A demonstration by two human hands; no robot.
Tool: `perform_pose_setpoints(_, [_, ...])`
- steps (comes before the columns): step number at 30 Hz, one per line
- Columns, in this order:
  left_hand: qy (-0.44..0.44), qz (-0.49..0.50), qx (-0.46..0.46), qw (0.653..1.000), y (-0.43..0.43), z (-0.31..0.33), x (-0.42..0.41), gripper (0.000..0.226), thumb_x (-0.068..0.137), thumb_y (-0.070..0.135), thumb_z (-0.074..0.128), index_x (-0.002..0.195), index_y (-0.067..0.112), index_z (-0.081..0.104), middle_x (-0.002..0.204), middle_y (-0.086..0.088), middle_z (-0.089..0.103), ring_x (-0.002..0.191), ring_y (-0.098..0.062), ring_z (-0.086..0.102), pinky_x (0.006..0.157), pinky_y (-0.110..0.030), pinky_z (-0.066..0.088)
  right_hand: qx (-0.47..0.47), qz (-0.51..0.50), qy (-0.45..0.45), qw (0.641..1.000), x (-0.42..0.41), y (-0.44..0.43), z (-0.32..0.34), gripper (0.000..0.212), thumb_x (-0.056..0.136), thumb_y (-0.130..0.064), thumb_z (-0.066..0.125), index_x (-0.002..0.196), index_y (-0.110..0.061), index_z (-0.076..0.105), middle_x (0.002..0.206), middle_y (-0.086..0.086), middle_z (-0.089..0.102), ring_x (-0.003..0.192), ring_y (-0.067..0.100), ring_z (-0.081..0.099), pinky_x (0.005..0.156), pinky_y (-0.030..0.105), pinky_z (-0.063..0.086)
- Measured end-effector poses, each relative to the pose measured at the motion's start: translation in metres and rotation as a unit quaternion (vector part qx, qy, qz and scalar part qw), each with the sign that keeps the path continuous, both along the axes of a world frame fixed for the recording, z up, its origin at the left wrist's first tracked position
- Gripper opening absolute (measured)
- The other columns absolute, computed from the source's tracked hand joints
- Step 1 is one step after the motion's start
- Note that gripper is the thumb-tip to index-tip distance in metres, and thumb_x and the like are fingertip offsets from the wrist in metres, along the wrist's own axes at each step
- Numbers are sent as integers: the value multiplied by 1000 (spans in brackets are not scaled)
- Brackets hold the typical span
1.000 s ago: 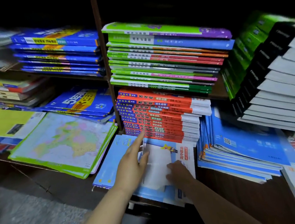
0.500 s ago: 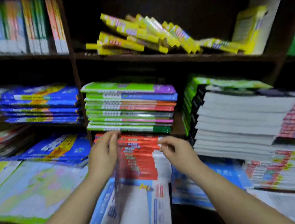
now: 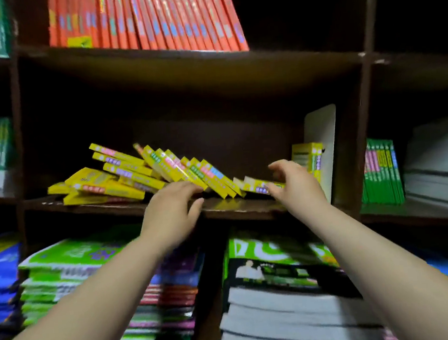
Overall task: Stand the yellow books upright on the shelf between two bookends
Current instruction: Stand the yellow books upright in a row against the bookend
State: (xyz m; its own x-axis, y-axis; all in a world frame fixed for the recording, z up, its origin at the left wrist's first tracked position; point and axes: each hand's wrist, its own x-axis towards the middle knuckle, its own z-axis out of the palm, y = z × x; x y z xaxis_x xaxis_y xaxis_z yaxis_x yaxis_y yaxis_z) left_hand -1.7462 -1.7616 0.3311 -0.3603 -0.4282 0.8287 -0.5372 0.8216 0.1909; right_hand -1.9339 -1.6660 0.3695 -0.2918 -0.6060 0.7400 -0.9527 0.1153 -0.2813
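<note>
Several yellow books (image 3: 126, 178) lie toppled and leaning leftward in a heap on the dark wooden shelf (image 3: 237, 208). One yellow book (image 3: 308, 158) stands upright at the right, against a white bookend (image 3: 323, 144). A flat yellow book (image 3: 256, 184) lies between the heap and that one. My left hand (image 3: 172, 209) is raised in front of the leaning books, fingers loosely spread, holding nothing. My right hand (image 3: 291, 183) hovers over the flat book with fingers curved and spread; whether it touches is unclear. Only one bookend shows.
Red-orange books (image 3: 150, 21) stand on the shelf above. Green books (image 3: 380, 172) stand in the right compartment. Below lie flat stacks of green-covered books (image 3: 71, 270) and white-edged books (image 3: 292, 315). A vertical shelf post (image 3: 360, 130) bounds the compartment on the right.
The view swung upward from the lower stacks to the yellow-book shelf. Both hands left the paper on the low shelf and rose to the yellow books.
</note>
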Motion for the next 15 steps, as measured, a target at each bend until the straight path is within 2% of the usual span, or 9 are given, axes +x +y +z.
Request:
perform_pose_setpoints(3, [-50, 34, -14, 998, -15, 15, -16, 37, 86, 27, 52, 119, 12, 56, 130, -9, 54, 123, -24, 46, 102, -31, 31, 109, -45, 41, 992, -22, -25, 8, 67, 79, -29, 67, 135, -13, 34, 134, 13, 42, 126, 31, 38, 100, 37, 36])
perform_pose_setpoints(6, [-121, 61, -42, 990, -31, 25, -29, 44, 88, 34, 47, 129, 16, 46, 140, -8, 43, 130, -23, 36, 107, -31, 24, 190, -75, 77, 976, -32, -46, 11, 75, 77, -35, 67, 138, -17, 28, 136, 12, 39, 128, 31, 36, 101, 41, 37])
perform_pose_setpoints(8, [-136, 76, -23, 988, -37, 30, -35, 48, 89, 37, 45, 133, 20, 40, 145, -7, 36, 133, -23, 31, 109, -31, 22, 219, -102, 96, 966, -34, -54, 13, 70, 78, -38, 65, 135, -18, 31, 134, 10, 43, 124, 30, 42, 95, 41, 41])
perform_pose_setpoints(11, [-159, 118, 5, 980, -46, 38, -43, 54, 88, 41, 45, 137, 21, 32, 149, -9, 27, 137, -26, 25, 111, -37, 21, 227, -130, 143, 955, -34, -62, 14, 51, 82, -37, 58, 124, -14, 42, 127, 9, 52, 116, 30, 51, 86, 38, 45])
perform_pose_setpoints(15, [-185, 147, 13, 972, -54, 45, -49, 57, 87, 46, 45, 136, 21, 32, 148, -9, 28, 137, -28, 22, 112, -40, 18, 187, -149, 189, 952, -35, -67, 14, 36, 86, -30, 51, 113, -8, 45, 119, 12, 57, 107, 35, 56, 78, 38, 45])
